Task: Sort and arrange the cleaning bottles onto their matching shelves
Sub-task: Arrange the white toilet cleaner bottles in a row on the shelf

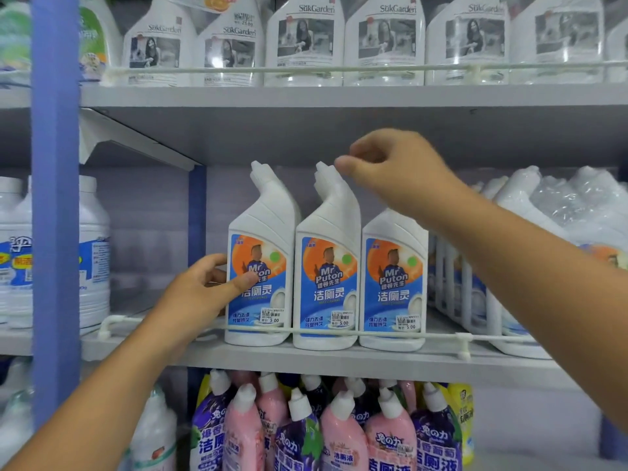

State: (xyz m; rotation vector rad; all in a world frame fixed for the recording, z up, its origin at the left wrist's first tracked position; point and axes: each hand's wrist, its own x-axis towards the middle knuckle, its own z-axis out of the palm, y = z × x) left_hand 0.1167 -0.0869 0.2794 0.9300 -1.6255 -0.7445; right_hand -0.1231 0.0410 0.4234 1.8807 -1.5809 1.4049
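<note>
Three white Mr Puton toilet-cleaner bottles with blue and orange labels stand side by side on the middle shelf [339, 360], behind a thin white rail. My left hand [204, 290] grips the left bottle [260, 232] by its side, with the thumb on the label. My right hand [390, 164] hovers with curled fingers over the neck of the right bottle [394, 277] and hides it. Its thumb tip is beside the cap of the middle bottle [328, 239]. Whether the right hand holds the hidden neck is not visible.
More of the same bottles in plastic wrap [530, 232] fill the shelf's right end. Clear SukGarden jugs [306, 42] line the shelf above. Pink and purple bottles [339, 426] crowd the shelf below. A blue upright [56, 215] stands left, with white jugs [91, 253] beyond. A gap lies left of the left bottle.
</note>
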